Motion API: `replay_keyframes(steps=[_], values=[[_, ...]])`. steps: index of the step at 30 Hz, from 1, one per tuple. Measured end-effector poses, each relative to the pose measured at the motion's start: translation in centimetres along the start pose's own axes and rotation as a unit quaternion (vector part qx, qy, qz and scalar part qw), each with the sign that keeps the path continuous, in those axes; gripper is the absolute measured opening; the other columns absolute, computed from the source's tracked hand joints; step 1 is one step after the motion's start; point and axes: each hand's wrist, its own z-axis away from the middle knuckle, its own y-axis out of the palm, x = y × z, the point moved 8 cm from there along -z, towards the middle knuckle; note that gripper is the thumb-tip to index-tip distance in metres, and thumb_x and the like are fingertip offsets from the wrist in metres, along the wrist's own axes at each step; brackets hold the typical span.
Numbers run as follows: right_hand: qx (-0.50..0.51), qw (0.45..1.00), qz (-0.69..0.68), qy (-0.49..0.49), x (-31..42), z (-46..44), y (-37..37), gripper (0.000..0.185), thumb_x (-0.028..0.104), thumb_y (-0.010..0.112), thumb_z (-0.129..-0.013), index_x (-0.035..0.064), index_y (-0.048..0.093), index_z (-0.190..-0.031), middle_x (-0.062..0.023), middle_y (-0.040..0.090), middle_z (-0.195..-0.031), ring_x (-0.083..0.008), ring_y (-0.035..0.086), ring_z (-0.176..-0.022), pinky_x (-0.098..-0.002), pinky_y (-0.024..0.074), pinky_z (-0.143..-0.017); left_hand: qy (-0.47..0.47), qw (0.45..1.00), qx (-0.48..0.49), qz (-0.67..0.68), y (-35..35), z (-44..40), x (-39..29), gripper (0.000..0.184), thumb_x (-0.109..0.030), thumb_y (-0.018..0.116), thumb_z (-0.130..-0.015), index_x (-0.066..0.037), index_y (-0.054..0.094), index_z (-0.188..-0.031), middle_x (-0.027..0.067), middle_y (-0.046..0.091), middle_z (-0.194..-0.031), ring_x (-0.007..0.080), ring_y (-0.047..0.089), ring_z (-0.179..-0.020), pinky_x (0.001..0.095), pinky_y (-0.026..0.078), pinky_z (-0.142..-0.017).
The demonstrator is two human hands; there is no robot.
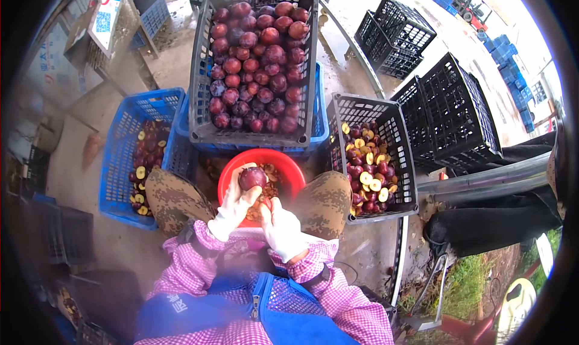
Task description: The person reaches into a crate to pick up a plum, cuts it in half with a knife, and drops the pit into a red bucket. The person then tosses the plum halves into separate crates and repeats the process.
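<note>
My left hand (234,206), in a white glove, grips a whole dark red plum (253,177) above the red basin (295,175). Close beside it, my right hand (282,229), also gloved in white, has its fingers pressed together just below the plum. Whatever those fingers hold is hidden from view. Brown-orange bits (265,169), possibly plum stones, lie inside the basin, which sits between my knees.
A black crate (250,135) heaped with whole plums stands ahead on blue crates. Cut plums fill part of a blue crate (110,185) on the left and a black crate (410,191) on the right. Stacked black crates (449,113) and a metal rail (488,173) are farther right.
</note>
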Motion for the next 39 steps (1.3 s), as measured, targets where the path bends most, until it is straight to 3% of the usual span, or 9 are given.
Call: replay_keyframes(steps=[7, 12, 17, 21, 25, 28, 32, 35, 39], values=[[0.037, 0.999, 0.002, 0.008, -3.0, 1.8, 1.3, 0.016, 0.021, 0.056, -0.088, 0.0055, 0.053, -0.091, -0.0185, 0.062, -0.076, -0.0373, 0.062, -0.069, -0.0442, 0.0495, -0.061, -0.045, 0.936, -0.031, 0.348, -1.9, -1.8, -0.6, 0.035, -0.033, 0.055, -0.091, -0.007, 0.051, -0.114, 0.0072, 0.06, -0.106, 0.0217, 0.056, -0.104, 0.0397, 0.04, -0.098], [-0.045, 0.872, -0.448, 0.194, -5.2, -1.0, 0.5, 0.023, 0.023, 0.05, -0.094, 0.0037, 0.056, -0.105, -0.0033, 0.058, -0.083, -0.0084, 0.049, -0.076, -0.0259, 0.043, -0.07, -0.055, 0.997, 0.023, -0.057, 0.3, -0.7, -2.6, 0.047, -0.01, 0.057, -0.083, 0.0, 0.04, -0.126, 0.0089, 0.053, -0.109, 0.0148, 0.05, -0.103, 0.0297, 0.04, -0.093], [-0.114, 0.813, -0.549, 0.153, -2.3, -3.2, -0.7, 0.019, 0.017, 0.056, -0.091, 0.0017, 0.058, -0.101, -0.0052, 0.059, -0.087, -0.0077, 0.05, -0.077, -0.0235, 0.0432, -0.069, 0.125, 0.965, -0.002, -0.231, 4.0, 1.5, -4.2, 0.028, -0.015, 0.049, -0.09, 0.001, 0.044, -0.112, 0.018, 0.057, -0.095, 0.0292, 0.059, -0.082, 0.0375, 0.047, -0.073], [-0.208, 0.89, -0.391, 0.107, -2.1, -3.0, -1.6, 0.014, 0.015, 0.059, -0.087, 0.0014, 0.057, -0.085, -0.0046, 0.056, -0.069, -0.0076, 0.049, -0.064, -0.0256, 0.0438, -0.059, -0.073, 0.979, -0.018, -0.188, 2.8, 1.6, -0.7, 0.029, -0.013, 0.05, -0.091, -0.002, 0.047, -0.118, 0.0268, 0.049, -0.118, 0.0369, 0.055, -0.103, 0.0405, 0.047, -0.083], [-0.195, 0.956, -0.213, 0.05, -1.1, -3.1, -3.2, 0.009, 0.007, 0.061, -0.082, 0.0006, 0.057, -0.077, -0.0074, 0.056, -0.065, -0.0127, 0.051, -0.058, -0.0277, 0.0446, -0.056, 0.309, 0.784, -0.046, -0.536, 4.1, 3.2, -0.3, 0.041, -0.001, 0.048, -0.086, 0.001, 0.042, -0.127, 0.0213, 0.046, -0.124, 0.0348, 0.047, -0.116, 0.0348, 0.043, -0.094], [-0.17, 0.962, -0.212, 0.021, -1.8, -3.4, -2.7, 0.014, 0.009, 0.063, -0.077, 0.0024, 0.052, -0.07, -0.0079, 0.052, -0.061, -0.0143, 0.051, -0.053, -0.029, 0.0432, -0.051, -0.194, 0.973, 0.075, -0.095, 3.0, 1.3, 3.1, 0.025, -0.009, 0.046, -0.088, -0.003, 0.05, -0.112, 0.012, 0.057, -0.102, 0.0254, 0.055, -0.091, 0.0325, 0.047, -0.079], [-0.118, 0.97, -0.193, -0.094, -1.8, -3.7, -2.1, 0.013, 0.013, 0.065, -0.075, 0.0037, 0.056, -0.075, -0.0081, 0.053, -0.061, -0.0161, 0.053, -0.052, -0.0294, 0.0444, -0.05, -0.48, 0.839, -0.005, 0.256, 4.6, 4.1, 3.5, 0.04, -0.047, 0.039, -0.094, -0.011, 0.053, -0.084, 0.0019, 0.049, -0.067, 0.0174, 0.051, -0.058, 0.0337, 0.044, -0.054], [-0.066, 0.967, -0.163, -0.185, -0.6, -3.6, -2.1, 0.015, 0.015, 0.066, -0.076, 0.0038, 0.057, -0.077, -0.0084, 0.055, -0.063, -0.0153, 0.056, -0.056, -0.0292, 0.0457, -0.053, -0.583, 0.727, 0.133, 0.339, 6.1, 6.5, 5.5, 0.059, -0.063, 0.029, -0.089, -0.015, 0.038, -0.055, -0.0037, 0.029, -0.041, 0.0087, 0.026, -0.03, 0.0235, 0.019, -0.029], [-0.046, 0.858, -0.486, 0.162, -5.1, -4.5, 0.2, 0.019, 0.02, 0.054, -0.089, 0.0042, 0.057, -0.078, -0.0024, 0.06, -0.072, -0.0089, 0.053, -0.061, -0.0255, 0.0457, -0.058, -0.505, 0.743, 0.238, 0.37, 6.8, 5.0, 4.6, 0.061, -0.063, 0.027, -0.089, -0.013, 0.037, -0.055, -0.0028, 0.027, -0.042, 0.0088, 0.024, -0.031, 0.0227, 0.02, -0.029]])
